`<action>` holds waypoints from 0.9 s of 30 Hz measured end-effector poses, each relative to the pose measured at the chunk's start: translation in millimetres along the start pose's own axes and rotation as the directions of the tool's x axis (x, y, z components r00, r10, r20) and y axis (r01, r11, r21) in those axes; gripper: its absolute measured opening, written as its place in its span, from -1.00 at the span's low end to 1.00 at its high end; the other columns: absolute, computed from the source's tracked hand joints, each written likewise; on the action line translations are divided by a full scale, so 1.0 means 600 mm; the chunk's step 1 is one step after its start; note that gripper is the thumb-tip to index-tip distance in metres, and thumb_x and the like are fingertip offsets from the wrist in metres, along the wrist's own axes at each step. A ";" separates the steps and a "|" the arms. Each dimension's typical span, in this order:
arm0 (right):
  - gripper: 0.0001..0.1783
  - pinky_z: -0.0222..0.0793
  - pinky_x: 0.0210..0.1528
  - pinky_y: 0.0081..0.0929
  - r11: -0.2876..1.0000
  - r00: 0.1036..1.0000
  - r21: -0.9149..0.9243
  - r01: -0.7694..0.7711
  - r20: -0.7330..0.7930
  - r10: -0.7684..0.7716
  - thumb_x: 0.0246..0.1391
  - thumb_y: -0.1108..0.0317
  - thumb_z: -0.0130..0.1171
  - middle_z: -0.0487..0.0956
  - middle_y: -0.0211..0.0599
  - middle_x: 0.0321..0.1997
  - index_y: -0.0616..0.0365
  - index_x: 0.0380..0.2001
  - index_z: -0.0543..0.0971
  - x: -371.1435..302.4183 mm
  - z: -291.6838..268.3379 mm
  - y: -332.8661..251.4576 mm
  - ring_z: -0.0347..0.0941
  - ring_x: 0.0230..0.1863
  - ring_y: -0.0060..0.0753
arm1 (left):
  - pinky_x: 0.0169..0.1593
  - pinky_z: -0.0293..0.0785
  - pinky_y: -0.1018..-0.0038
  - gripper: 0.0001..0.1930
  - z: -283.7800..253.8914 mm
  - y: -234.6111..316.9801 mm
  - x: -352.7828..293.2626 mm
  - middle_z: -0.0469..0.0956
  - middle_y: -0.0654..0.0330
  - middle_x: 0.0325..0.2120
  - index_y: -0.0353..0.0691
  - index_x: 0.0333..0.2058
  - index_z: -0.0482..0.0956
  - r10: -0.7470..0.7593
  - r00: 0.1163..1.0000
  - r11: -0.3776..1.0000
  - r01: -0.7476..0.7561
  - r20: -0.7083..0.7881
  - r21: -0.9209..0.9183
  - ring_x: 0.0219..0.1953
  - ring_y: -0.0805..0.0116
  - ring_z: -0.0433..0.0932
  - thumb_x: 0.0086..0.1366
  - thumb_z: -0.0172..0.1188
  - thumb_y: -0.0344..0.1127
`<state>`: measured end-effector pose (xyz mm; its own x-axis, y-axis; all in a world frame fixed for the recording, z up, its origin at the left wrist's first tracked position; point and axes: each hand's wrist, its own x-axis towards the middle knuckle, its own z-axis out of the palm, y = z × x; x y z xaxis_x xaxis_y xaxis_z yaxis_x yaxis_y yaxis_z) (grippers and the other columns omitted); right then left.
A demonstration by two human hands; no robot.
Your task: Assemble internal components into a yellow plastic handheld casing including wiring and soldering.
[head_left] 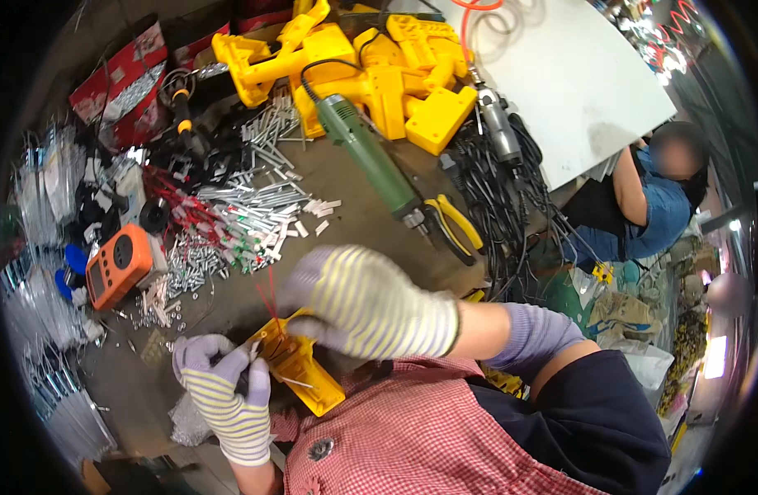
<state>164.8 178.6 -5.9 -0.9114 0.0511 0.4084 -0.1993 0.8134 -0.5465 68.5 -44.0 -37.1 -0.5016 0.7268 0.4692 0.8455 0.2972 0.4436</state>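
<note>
Yellow housing point(321, 392) lies just right of the left grip point(224, 389), which pinches a small part point(254, 351) at its edge, and partly beneath the blurred right grip point(375, 305), whose hold cannot be told.

The yellow shell point(319, 392) is smooth moulded plastic with a slight sheen, and the piled housings point(385, 99) look like the same plastic. Ribbed knit cloth, matt and soft, covers the left hand point(226, 396) and the right hand point(366, 301). The green driver point(369, 153) has a smooth plastic body and a metal nose; the air tool point(501, 132) is shiny bare metal. The pliers point(457, 229) pair dark metal with yellow plastic grips. Screws point(193, 268) glint as bright metal. The meter point(119, 262) is orange plastic. The apron point(412, 429) is matt checked cloth, the desk point(346, 227) dull and scuffed, the board point(577, 91) smooth.
</note>
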 end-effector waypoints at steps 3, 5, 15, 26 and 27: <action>-0.69 0.48 -0.06 -0.23 0.889 0.941 -0.347 -0.299 -0.264 0.214 0.06 0.29 0.27 0.63 -0.16 -0.20 0.19 -0.13 0.61 -0.029 -0.123 0.068 0.57 -0.13 -0.10 | 0.08 0.30 0.16 -0.57 -0.005 0.009 -0.012 0.43 0.10 -0.24 -0.22 -0.05 0.59 -0.145 0.989 0.988 0.143 -0.018 -0.066 -0.13 0.09 0.39 0.03 0.32 -0.37; -0.69 0.49 -0.07 -0.20 0.610 0.777 -0.520 -0.598 -0.563 0.281 0.05 0.35 0.23 0.64 -0.06 -0.24 0.22 -0.12 0.61 -0.066 -0.229 0.151 0.59 -0.17 -0.05 | 0.08 0.30 0.21 -0.51 0.000 0.002 -0.020 0.42 0.09 -0.17 -0.26 0.02 0.57 -0.107 0.993 0.994 0.108 -0.045 0.030 -0.09 0.11 0.38 0.05 0.33 -0.32; -0.50 0.45 0.11 -0.11 0.116 0.583 -0.828 -0.549 -0.279 0.763 -0.05 0.28 0.30 0.62 0.10 -0.03 0.22 -0.01 0.53 -0.117 -0.365 0.287 0.55 0.01 0.09 | 0.16 0.34 0.19 -0.55 -0.007 -0.002 -0.029 0.46 0.04 -0.06 -0.31 0.05 0.54 -0.126 0.987 0.992 0.127 -0.095 0.009 0.01 0.08 0.41 0.17 0.29 -0.34; -0.37 0.44 0.08 -0.10 0.097 0.695 -0.754 -0.649 -0.537 0.479 0.09 0.25 0.18 0.60 0.22 -0.04 0.09 0.24 0.35 -0.043 -0.465 0.204 0.53 0.01 0.20 | 0.15 0.32 0.10 -0.23 -0.045 -0.016 -0.051 0.52 0.04 -0.06 -0.23 0.08 0.52 -0.147 0.961 0.985 0.122 0.232 0.118 0.02 -0.04 0.45 -0.17 0.46 -0.07; -0.34 0.46 0.06 -0.12 0.114 0.788 -0.818 -0.564 -0.492 0.371 0.09 0.26 0.21 0.61 0.21 -0.08 0.07 0.27 0.32 -0.055 -0.483 0.233 0.56 -0.03 0.18 | 0.15 0.32 0.10 -0.23 -0.053 -0.019 -0.053 0.52 0.04 -0.06 -0.23 0.08 0.52 -0.163 0.960 0.982 0.135 0.229 0.132 0.02 -0.04 0.45 -0.17 0.46 -0.07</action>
<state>271.4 458.9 116.1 -0.6149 0.6271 0.4781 0.7858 0.5378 0.3053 69.0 -90.5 -32.8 -0.5770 0.7911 0.2029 0.7868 0.4717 0.3981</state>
